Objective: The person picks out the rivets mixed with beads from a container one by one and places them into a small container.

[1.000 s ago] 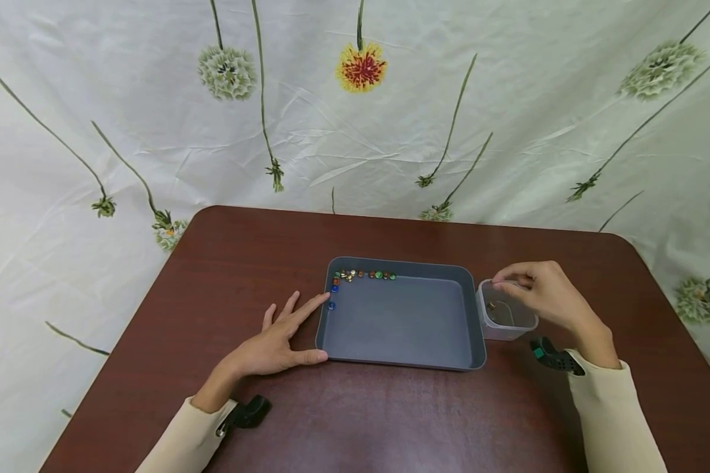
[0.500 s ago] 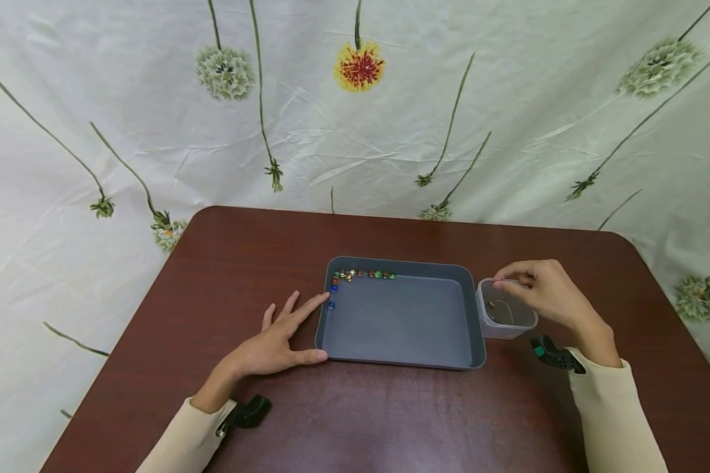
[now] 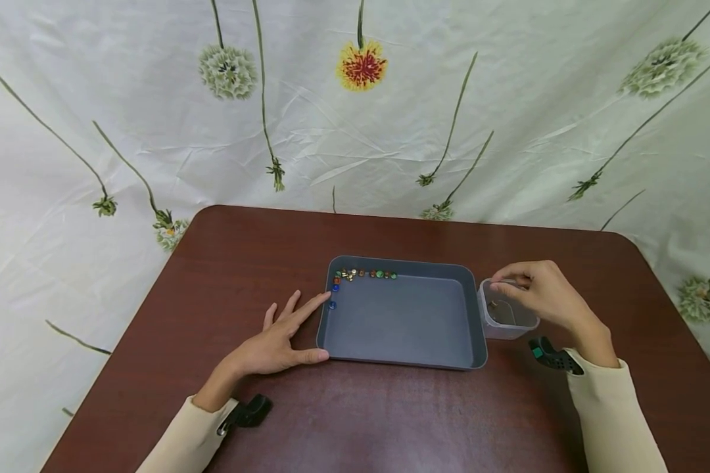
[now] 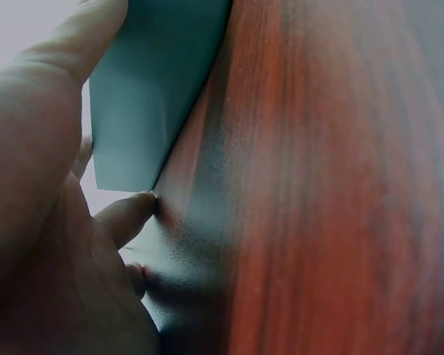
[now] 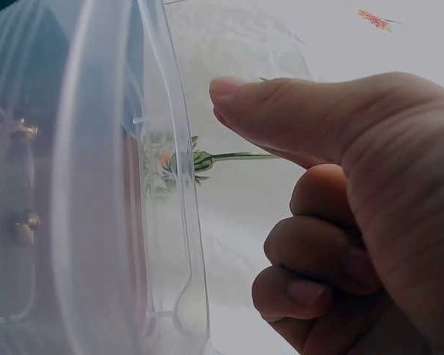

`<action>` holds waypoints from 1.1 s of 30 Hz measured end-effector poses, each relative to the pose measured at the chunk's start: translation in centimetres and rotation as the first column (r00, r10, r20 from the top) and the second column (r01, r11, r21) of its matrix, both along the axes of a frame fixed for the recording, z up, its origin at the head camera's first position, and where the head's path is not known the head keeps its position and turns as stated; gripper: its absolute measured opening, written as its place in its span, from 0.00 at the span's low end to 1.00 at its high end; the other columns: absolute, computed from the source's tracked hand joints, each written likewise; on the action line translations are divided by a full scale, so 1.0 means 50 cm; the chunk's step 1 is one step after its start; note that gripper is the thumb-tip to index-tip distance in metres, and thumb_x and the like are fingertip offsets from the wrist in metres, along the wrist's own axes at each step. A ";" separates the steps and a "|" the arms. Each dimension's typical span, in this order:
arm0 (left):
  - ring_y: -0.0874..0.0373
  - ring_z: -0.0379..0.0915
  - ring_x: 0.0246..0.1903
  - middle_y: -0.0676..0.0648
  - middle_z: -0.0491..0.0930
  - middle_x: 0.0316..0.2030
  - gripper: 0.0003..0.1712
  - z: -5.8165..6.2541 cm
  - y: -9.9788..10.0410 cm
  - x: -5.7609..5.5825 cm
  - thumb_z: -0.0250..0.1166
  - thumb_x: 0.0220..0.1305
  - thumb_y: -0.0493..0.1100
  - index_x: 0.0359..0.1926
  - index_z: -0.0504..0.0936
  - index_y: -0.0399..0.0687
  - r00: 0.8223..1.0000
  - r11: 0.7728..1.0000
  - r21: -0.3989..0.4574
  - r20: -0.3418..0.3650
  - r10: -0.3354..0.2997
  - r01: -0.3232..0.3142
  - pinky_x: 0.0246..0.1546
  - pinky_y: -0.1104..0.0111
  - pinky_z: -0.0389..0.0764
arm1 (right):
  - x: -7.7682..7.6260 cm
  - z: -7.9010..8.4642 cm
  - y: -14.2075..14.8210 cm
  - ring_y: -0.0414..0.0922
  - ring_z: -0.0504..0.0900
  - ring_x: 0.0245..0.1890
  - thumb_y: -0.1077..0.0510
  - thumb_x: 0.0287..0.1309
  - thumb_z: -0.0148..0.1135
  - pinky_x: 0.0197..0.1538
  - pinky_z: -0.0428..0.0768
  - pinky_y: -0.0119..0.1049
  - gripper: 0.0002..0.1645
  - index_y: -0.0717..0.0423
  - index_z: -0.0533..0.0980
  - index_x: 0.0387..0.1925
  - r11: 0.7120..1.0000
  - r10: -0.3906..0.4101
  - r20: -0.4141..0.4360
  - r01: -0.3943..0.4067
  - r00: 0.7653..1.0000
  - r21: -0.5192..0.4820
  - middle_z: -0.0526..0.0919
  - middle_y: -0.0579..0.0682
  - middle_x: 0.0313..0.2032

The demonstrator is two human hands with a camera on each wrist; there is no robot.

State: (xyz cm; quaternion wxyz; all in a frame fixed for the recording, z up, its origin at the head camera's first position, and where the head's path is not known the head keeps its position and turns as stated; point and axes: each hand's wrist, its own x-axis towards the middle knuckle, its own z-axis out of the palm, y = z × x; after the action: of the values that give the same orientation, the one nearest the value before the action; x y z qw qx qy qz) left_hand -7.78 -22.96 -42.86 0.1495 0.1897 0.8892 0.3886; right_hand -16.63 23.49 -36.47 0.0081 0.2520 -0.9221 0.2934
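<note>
Hovering over the clear box (image 3: 503, 333), in the head view, the right hand (image 3: 550, 292) has its grip drawn together, holding something or not, can't tell; beads (image 3: 380, 274) line the far and left walls of the tray (image 3: 402, 322). Left wrist now: the left hand (image 4: 44, 170), fingers spread, clasping nothing, apparently steadies the tray. Right wrist: gold pieces (image 5: 31, 220) show through the box; picking seems the step, next needing a sure pinch.

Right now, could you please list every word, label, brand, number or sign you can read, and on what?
None: no lettering shows on the tray, tub or table, and the cloth shows flowers.
Any marking on the wrist straps is too small to read.
</note>
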 end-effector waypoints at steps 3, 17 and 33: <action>0.39 0.23 0.79 0.48 0.49 0.79 0.55 0.001 0.000 -0.001 0.70 0.61 0.61 0.80 0.46 0.72 1.000 1.000 -0.002 -0.003 -0.001 0.001 0.67 0.34 0.21 | -0.001 0.000 -0.004 0.32 0.51 0.17 0.63 0.57 0.72 0.22 0.60 0.31 0.05 0.53 0.87 0.36 1.000 0.013 -0.012 -0.013 1.000 0.006 0.55 0.37 0.15; 0.38 0.23 0.79 0.50 0.51 0.79 0.55 0.000 0.000 -0.001 0.71 0.61 0.60 0.80 0.46 0.70 1.000 1.000 0.007 -0.007 -0.002 0.002 0.68 0.34 0.21 | -0.002 -0.011 -0.033 0.30 0.48 0.16 0.60 0.58 0.72 0.21 0.57 0.28 0.02 0.51 0.87 0.34 0.996 0.084 0.000 -0.084 0.996 0.000 0.54 0.36 0.14; 0.37 0.24 0.78 0.49 0.51 0.79 0.55 -0.003 -0.001 -0.002 0.71 0.61 0.60 0.80 0.47 0.68 1.000 1.000 0.008 -0.012 -0.004 0.004 0.67 0.34 0.21 | 0.002 -0.027 -0.082 0.31 0.46 0.16 0.58 0.59 0.72 0.23 0.55 0.28 0.03 0.53 0.87 0.36 0.990 0.139 0.070 -0.142 0.988 0.029 0.54 0.35 0.13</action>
State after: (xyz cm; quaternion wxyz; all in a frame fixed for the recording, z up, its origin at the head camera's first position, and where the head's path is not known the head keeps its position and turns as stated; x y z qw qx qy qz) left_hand -7.86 -23.01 -42.99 0.1439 0.1943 0.8881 0.3908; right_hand -16.55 19.40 -37.81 -0.0480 0.3064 -0.9066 0.2861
